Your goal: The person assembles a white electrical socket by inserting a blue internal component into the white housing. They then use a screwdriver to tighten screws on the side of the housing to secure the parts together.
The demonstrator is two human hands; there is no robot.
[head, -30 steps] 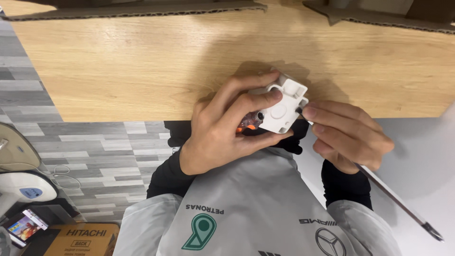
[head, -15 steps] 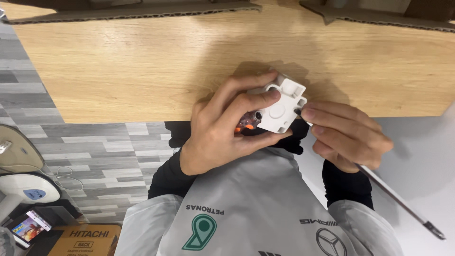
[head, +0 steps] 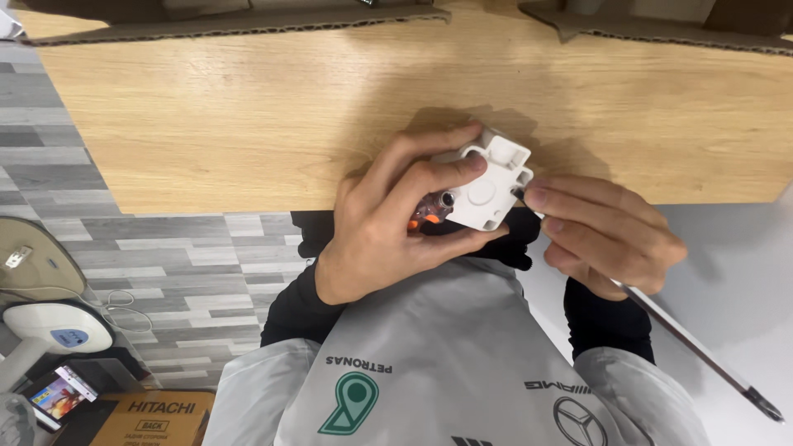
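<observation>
Left hand (head: 388, 227) holding white part (head: 487, 182), right hand (head: 607, 235) screwdriver (head: 694, 351)

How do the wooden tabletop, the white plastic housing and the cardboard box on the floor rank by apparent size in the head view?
1. Wooden tabletop, by far.
2. Cardboard box, though cut off by the frame edge.
3. White plastic housing, nearer the camera, so its place against the box is unsure.

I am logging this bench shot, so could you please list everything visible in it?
plastic housing: 1, white with orange bits inside, held over the table edge
thin tool: 1, dark, tip at the housing, shaft running lower right
wooden table: 1, light, top
cardboard sheets: 2, brown, far edge
cardboard box: 1, brown, floor lower left
floor: grey planks, left
left hand: holds the housing
right hand: holds the tool
</observation>
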